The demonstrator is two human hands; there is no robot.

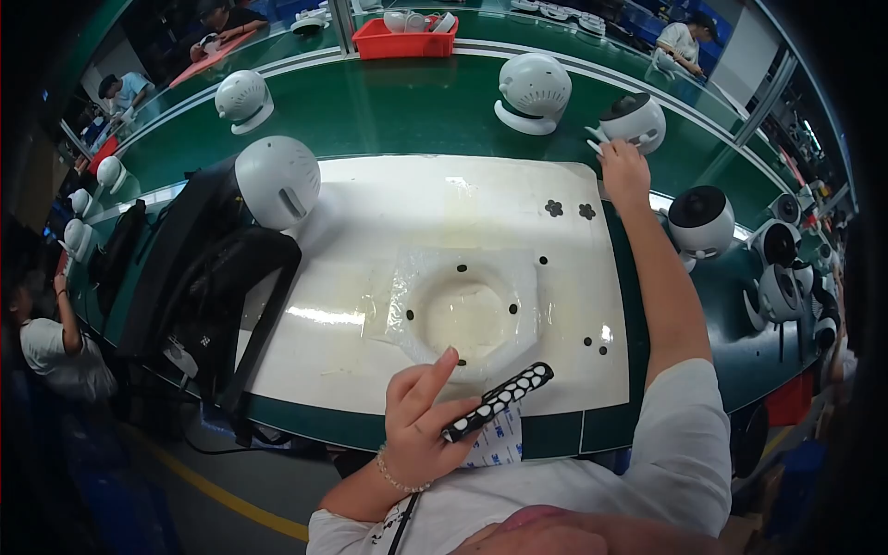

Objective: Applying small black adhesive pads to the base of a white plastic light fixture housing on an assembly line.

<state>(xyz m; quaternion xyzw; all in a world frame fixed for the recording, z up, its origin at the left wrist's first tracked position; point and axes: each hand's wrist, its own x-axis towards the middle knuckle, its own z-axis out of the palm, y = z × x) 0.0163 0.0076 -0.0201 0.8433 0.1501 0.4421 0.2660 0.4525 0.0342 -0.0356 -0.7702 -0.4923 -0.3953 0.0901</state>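
Strip (pixel 498 401), black with white dots, in left hand (pixel 421 425).

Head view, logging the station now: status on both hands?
Left hand grips black strip. Right hand touching white round housing on green belt. Nothing between.

A long black backing strip dotted with round white stickers (pixel 498 401) sits pinched in the left hand (pixel 421 428), over the white mat's near edge, with a white printed sheet (pixel 495 442) just beneath it.

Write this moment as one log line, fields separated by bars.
left hand: holds black strip | right hand: touches white round housing | white mat: bare
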